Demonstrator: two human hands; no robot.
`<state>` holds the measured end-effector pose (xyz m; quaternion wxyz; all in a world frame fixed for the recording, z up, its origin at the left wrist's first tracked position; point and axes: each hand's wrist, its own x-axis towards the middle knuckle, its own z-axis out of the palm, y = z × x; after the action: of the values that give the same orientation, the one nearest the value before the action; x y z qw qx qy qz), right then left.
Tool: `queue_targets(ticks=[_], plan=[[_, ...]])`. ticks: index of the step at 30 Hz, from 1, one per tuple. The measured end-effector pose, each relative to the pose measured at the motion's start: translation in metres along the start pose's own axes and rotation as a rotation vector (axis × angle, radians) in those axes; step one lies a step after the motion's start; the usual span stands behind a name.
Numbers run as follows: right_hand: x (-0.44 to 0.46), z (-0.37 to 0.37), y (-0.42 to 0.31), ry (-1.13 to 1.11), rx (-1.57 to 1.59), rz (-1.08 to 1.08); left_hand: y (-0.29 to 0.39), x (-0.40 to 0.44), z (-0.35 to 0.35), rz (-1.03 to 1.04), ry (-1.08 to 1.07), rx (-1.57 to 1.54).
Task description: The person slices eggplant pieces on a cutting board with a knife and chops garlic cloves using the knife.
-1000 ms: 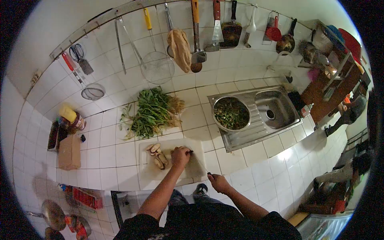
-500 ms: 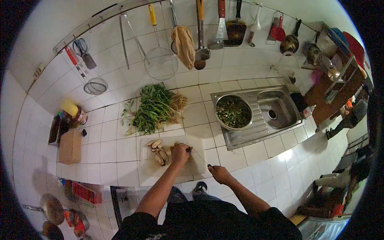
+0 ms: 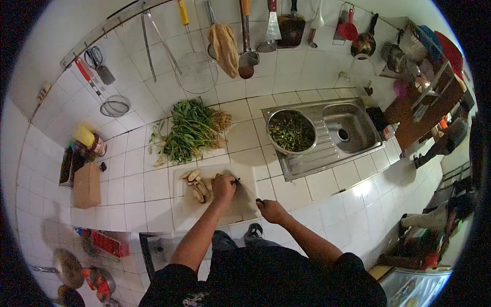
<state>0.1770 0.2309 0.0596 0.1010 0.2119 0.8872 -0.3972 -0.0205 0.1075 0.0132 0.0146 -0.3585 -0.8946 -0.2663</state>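
My left hand (image 3: pixel 224 188) is closed over a vegetable piece on the white cutting board (image 3: pixel 184 217); the fingers hide most of that piece. Cut pieces with pale flesh and dark skin, like eggplant (image 3: pixel 200 192), lie on the board just left of this hand. My right hand (image 3: pixel 273 211), at the board's right edge, grips the black handle of a knife (image 3: pixel 249 191). Its thin blade slants up and left, with the tip close to my left fingers. Whether the edge touches the piece cannot be made out.
Behind the board lies a bunch of leafy greens (image 3: pixel 192 130) with roots. A metal bowl of chopped greens (image 3: pixel 291 132) stands on the steel sink's drainboard (image 3: pixel 327 156). A cardboard box (image 3: pixel 87 185) is at the left. Utensils hang above, including a wire skimmer (image 3: pixel 196 72).
The whole view has shifted slightly, so everything sits a little higher and further left. Relative to the board, both hands and the knife have hardly moved.
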Motion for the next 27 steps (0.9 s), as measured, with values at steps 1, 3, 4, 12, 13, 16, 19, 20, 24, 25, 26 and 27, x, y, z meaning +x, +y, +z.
queue_targets(ticks=[1, 3, 4, 12, 13, 16, 19, 20, 24, 25, 26, 27], plan=[[-0.012, -0.015, -0.012, -0.059, -0.047, 0.033, 0.0, 0.002, -0.004, -0.025, -0.02, 0.019], [-0.025, -0.015, -0.005, -0.016, -0.039, -0.006, -0.003, 0.006, -0.005, -0.076, -0.04, -0.014], [-0.033, -0.011, 0.0, 0.015, -0.037, -0.04, -0.002, 0.005, -0.006, -0.077, -0.04, -0.014], [-0.02, 0.006, 0.008, -0.015, 0.06, -0.007, -0.007, -0.006, -0.002, -0.043, 0.026, 0.032], [-0.02, 0.004, 0.008, -0.031, 0.065, 0.014, -0.007, -0.006, 0.0, -0.044, 0.025, 0.035], [-0.017, 0.001, 0.01, -0.039, 0.062, -0.017, -0.007, -0.007, 0.004, -0.069, 0.026, 0.084], [0.001, 0.009, 0.015, -0.042, 0.04, -0.035, -0.005, -0.007, -0.001, -0.021, 0.028, 0.067], [0.008, 0.012, 0.018, -0.051, 0.027, -0.004, 0.001, -0.007, -0.006, -0.053, 0.023, 0.07], [0.01, 0.02, 0.013, -0.088, -0.013, 0.076, 0.02, -0.004, -0.024, -0.115, 0.041, 0.082], [0.0, 0.013, 0.006, -0.077, -0.043, 0.015, 0.013, -0.002, -0.017, -0.105, 0.046, 0.085], [-0.013, 0.006, -0.001, -0.067, -0.074, -0.047, 0.005, 0.0, -0.009, -0.095, 0.007, 0.074], [-0.019, 0.005, -0.002, -0.039, -0.053, -0.032, 0.002, 0.002, -0.006, -0.087, -0.035, 0.062]])
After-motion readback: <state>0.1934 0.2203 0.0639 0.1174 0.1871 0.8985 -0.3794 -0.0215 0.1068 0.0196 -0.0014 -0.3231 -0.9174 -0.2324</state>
